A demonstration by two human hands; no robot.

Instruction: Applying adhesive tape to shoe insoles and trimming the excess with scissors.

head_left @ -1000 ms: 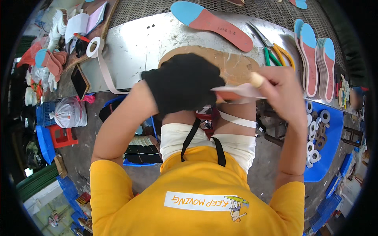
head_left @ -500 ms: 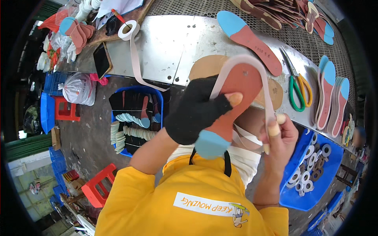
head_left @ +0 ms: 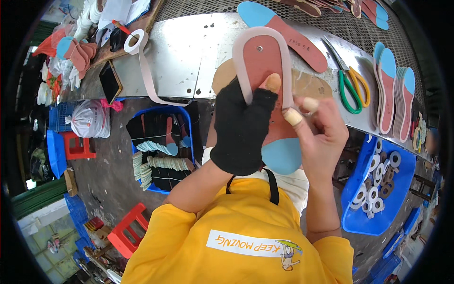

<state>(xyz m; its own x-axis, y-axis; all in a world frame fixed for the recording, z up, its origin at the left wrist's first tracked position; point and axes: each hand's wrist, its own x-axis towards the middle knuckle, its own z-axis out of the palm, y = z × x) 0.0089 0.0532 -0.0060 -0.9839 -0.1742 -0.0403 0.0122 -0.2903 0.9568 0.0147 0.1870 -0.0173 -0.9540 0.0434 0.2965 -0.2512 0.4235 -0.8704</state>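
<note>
My left hand (head_left: pixel 243 125), in a black fingerless glove, grips a red-brown and blue insole (head_left: pixel 261 66) over the near side of the bench. Its thumb lies across the insole's face, and the blue toe end points toward me. A pale pink tape strip (head_left: pixel 288 71) runs around the rounded heel edge and down both sides. At the right edge, my right hand (head_left: pixel 324 128) pinches the tape against the insole with its thumb and forefinger, both wearing pale finger covers. What lies under the fingertips is hidden.
On the metal bench lie another insole (head_left: pixel 293 40), scissors (head_left: pixel 347 78), a tape roll (head_left: pixel 135 41) and a phone (head_left: pixel 110 83). Stacked insoles (head_left: pixel 388 90) stand at right. Below are a blue bin of rolls (head_left: pixel 362 220) and a blue crate (head_left: pixel 193 132) of insoles.
The insole has turned more upright and moved farther from me. Tape that hung away from its right side now lies along that edge. My right hand has come up and left to the insole.
</note>
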